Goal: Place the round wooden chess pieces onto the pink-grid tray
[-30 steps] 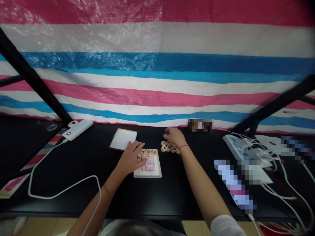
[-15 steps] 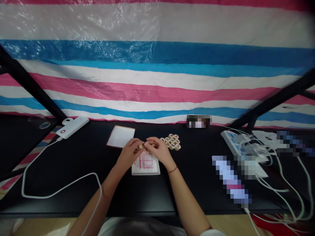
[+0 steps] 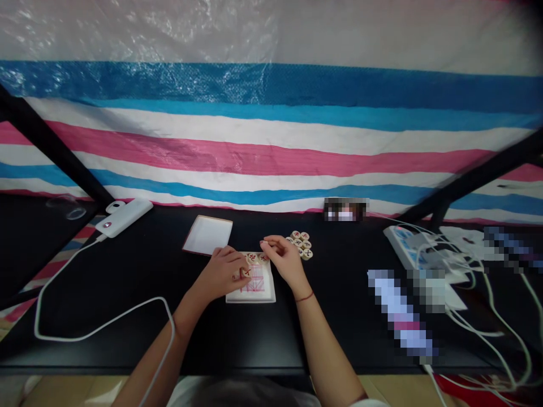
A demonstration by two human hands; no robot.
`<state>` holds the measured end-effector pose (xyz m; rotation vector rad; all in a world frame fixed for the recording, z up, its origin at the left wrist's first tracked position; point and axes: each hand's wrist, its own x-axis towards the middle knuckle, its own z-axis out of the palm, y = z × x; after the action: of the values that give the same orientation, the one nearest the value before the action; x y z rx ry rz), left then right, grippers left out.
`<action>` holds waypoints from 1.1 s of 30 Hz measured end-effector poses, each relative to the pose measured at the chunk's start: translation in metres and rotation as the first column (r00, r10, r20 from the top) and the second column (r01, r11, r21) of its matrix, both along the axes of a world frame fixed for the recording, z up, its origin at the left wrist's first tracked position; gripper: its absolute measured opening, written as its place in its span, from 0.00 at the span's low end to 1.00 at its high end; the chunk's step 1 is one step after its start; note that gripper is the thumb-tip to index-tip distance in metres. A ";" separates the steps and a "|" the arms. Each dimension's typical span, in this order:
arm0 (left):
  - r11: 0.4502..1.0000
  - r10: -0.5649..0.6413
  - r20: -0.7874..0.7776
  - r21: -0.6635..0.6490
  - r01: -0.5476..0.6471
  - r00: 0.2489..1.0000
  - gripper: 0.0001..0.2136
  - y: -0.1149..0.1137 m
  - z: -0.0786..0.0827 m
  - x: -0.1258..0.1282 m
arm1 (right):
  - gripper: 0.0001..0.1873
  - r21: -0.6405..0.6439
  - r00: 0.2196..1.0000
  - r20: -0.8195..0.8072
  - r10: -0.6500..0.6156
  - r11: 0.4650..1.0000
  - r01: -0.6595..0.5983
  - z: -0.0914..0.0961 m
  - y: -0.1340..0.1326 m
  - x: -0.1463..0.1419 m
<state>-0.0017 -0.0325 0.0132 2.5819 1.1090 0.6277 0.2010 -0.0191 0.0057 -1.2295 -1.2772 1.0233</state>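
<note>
My left hand [image 3: 223, 273] is closed on a round Chinese chess piece [image 3: 246, 273], pinched over the left part of a shallow white box [image 3: 250, 298]. Inside that box, a red grid shows on the bottom or on a sheet there. Along its far side lie a few more chess pieces [image 3: 253, 258], partly covered by my fingers. My right hand [image 3: 285, 261] hovers at the box's far right corner, fingers curved and thumb slightly apart, with nothing visible in it. Just beyond this hand, several chess pieces [image 3: 304, 245] with red and dark characters sit in a cluster on the black table.
The box lid [image 3: 208, 234] lies upturned behind my left hand. A white power bank [image 3: 127, 217] with a cable is at the left. On the right are a blurred-out phone-like object [image 3: 399, 314], a power strip [image 3: 399, 246] and tangled white cables. A striped sheet [image 3: 271, 152] hangs behind.
My hands have moved apart after being together above the box. The left now holds a piece lower over the grid, and pieces show along the box's far side.
</note>
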 end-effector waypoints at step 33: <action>0.993 0.102 -0.072 -0.054 -0.106 0.992 0.34 0.003 -0.018 -0.003 | 0.06 0.208 0.592 0.798 0.116 0.868 -0.451 0.009 -0.029 -0.016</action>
<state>-0.0046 -0.0295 -0.0049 2.5272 1.2722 0.5248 0.1854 -0.0480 0.0147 -1.1805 -2.3048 0.3623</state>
